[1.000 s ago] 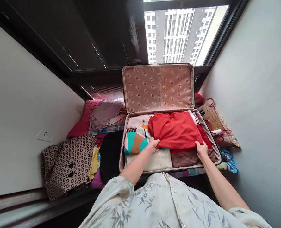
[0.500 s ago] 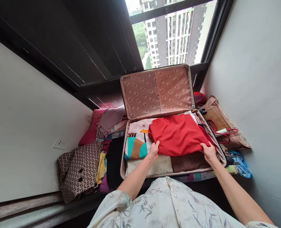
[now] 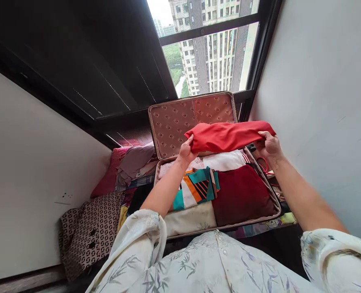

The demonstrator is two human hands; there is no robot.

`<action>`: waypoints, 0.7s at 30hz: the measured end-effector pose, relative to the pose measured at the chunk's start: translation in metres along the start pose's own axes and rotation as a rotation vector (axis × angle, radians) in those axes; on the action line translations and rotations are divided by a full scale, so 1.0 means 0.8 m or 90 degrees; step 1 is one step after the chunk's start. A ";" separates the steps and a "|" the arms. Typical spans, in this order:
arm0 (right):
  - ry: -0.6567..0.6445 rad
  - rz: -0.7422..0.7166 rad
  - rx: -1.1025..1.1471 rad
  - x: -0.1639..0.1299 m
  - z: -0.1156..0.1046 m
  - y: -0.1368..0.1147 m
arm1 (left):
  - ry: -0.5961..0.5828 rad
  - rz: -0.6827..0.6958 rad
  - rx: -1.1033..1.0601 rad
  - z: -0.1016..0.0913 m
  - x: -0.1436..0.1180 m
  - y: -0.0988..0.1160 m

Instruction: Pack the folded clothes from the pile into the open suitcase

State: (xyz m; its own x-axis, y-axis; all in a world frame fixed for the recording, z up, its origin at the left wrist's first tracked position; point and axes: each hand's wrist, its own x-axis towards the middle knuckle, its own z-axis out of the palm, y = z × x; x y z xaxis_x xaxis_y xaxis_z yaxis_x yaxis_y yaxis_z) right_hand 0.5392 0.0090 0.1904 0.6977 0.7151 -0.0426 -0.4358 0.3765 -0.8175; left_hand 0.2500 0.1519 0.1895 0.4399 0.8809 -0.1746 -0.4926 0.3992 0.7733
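I observe both hands raised above the open suitcase (image 3: 261, 221), carrying a folded red garment (image 3: 226, 136) between them. The left hand (image 3: 186, 149) is closed on the garment's left end, fingers curled over the top edge and thumb below it. The right hand (image 3: 269, 144) is closed on the right end in the same manner, fingers wrapped over the fold. The garment hangs level between the two hands, clear of the suitcase contents, and lies in front of the patterned lining of the upright suitcase lid (image 3: 174, 122).

Directly below the left hand I note a multicoloured cloth (image 3: 197, 188) in teal, orange and white, lying on the packed layer. Nearer to me than that is a cream folded piece (image 3: 192, 217). Below the right hand sits a dark red folded garment (image 3: 241, 193), with a white item (image 3: 223, 160) just beyond it, under the held garment.

Well out to the left of the left hand, outside the suitcase, a heap of clothing lies on the ledge: a mauve garment (image 3: 134, 160) on a pink cushion (image 3: 109, 179), and nearer to me a brown patterned garment (image 3: 89, 230). Close under the right hand I see a red cord (image 3: 261, 165); what it belongs to I cannot tell
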 end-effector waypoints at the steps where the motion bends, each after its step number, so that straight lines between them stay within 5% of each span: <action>1: -0.003 -0.003 0.006 -0.010 -0.012 0.002 | -0.001 -0.002 0.012 -0.012 -0.010 -0.010; 4: 0.019 0.047 -0.028 -0.063 -0.069 0.040 | 0.034 -0.093 0.099 -0.065 -0.054 -0.067; 7: 0.124 0.222 -0.194 -0.126 -0.139 0.107 | 0.145 -0.247 0.269 -0.121 -0.105 -0.140; 10: 0.189 0.249 -0.272 -0.169 -0.191 0.156 | 0.200 -0.271 0.330 -0.156 -0.139 -0.190; 17: 0.202 0.184 -0.249 -0.184 -0.230 0.172 | 0.191 -0.247 0.365 -0.178 -0.147 -0.203; 21: 0.186 0.200 -0.356 -0.187 -0.255 0.182 | 0.163 -0.251 0.384 -0.188 -0.160 -0.205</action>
State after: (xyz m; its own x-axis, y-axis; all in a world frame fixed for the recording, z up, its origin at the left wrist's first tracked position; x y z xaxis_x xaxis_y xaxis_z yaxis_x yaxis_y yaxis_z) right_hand 0.4874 -0.1635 -0.0394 0.7447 0.5232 -0.4142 -0.3396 -0.2372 -0.9102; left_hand 0.1616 0.0120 -0.0066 0.2735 0.7632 -0.5854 0.1920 0.5530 0.8107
